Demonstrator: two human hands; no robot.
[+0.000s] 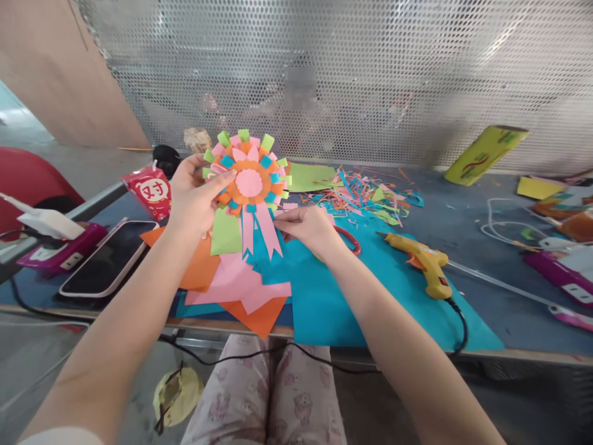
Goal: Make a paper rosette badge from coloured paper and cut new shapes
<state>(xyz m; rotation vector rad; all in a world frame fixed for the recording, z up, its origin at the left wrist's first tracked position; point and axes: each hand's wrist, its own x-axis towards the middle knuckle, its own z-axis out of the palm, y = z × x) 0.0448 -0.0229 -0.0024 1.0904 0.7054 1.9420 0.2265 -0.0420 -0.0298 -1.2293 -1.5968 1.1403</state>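
My left hand (pixel 197 194) grips a layered paper rosette (pixel 249 183) by its left side, thumb across the front. The rosette has a pink scalloped centre, an orange ring, and pink, blue and green paper loops around it. Two pink tails backed with blue hang below, their ends notched. My right hand (pixel 308 227) is pinched at the edge of the right tail (pixel 269 232); exactly what lies between its fingertips is partly hidden. Under that hand, scissors with red handles (pixel 349 240) lie on a large blue sheet (pixel 333 309), mostly covered by my wrist.
A yellow glue gun (pixel 424 262) rests on the blue sheet at right. Paper scraps (pixel 365 191) are heaped behind. Orange, pink (pixel 227 284) and green sheets overlap in front. A phone (pixel 109 256), red packet (pixel 151 191) and purple power strip (pixel 65 247) sit left; a yellow roll (pixel 484 154) stands back right.
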